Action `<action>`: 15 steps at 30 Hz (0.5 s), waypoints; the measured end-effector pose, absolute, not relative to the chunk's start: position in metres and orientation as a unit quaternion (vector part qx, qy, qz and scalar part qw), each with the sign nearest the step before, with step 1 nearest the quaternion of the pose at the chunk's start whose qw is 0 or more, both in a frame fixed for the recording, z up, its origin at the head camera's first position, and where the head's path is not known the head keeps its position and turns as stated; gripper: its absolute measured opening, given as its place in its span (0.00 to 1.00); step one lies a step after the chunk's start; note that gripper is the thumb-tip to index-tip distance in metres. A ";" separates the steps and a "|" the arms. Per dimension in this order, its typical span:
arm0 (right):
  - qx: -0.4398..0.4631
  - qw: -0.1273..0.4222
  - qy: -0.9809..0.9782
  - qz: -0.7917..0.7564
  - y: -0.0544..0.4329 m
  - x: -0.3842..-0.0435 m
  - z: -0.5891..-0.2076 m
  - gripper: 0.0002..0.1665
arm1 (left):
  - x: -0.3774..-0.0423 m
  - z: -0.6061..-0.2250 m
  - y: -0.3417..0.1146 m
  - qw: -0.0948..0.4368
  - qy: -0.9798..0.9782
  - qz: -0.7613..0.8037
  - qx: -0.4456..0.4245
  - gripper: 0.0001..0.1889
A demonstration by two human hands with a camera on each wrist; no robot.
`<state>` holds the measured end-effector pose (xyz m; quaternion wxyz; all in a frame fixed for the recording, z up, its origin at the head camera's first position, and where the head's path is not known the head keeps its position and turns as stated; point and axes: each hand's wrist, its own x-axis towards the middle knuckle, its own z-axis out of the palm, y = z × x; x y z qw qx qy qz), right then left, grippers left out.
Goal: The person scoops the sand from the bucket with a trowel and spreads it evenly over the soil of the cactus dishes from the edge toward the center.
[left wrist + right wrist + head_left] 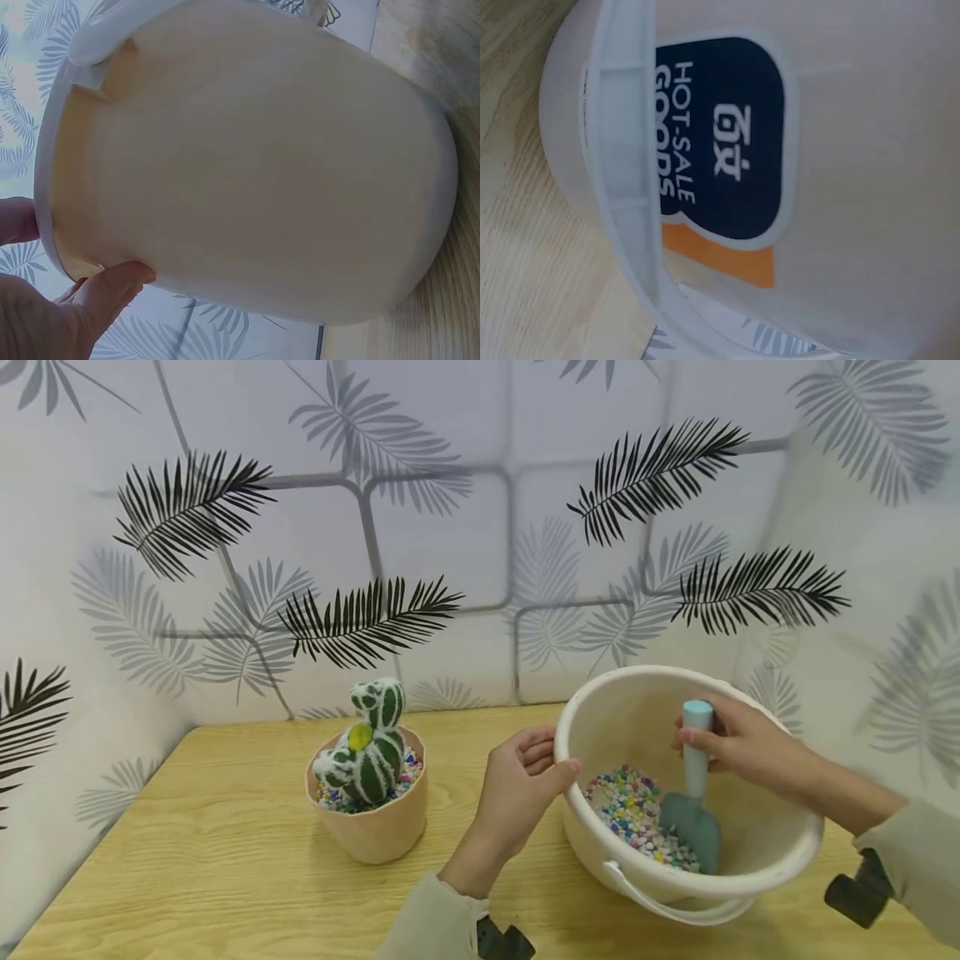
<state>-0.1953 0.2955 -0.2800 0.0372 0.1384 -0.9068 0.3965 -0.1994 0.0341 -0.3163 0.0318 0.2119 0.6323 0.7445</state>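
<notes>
A cream-coloured bucket [622, 718] stands tilted towards me on the right of the table. My left hand [517, 781] grips its left rim, thumb on one side and fingers on the other, as the left wrist view shows too. Inside the bucket, my right hand [738, 739] holds the light blue handle of a small shovel [693, 827]. The shovel's grey-green blade is pushed into multicoloured pebbles [630, 814], which lie on the bucket's left side. In the right wrist view only the bucket's outside shows, with a dark label [727, 150]; the right hand is hidden there.
Left of the bucket, a peach pot [382, 831] holds a green cactus [371, 752] with white fuzz and a yellow flower among coloured pebbles. The bucket's white carrying handle [682, 912] hangs at its front. Behind the wooden table [225, 835] is a leaf-patterned wall covering [442, 552].
</notes>
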 end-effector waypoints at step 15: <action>0.156 -0.068 -0.743 0.648 0.296 -0.203 -0.286 0.07 | -0.199 -0.322 0.029 0.043 0.621 0.751 0.220 0.25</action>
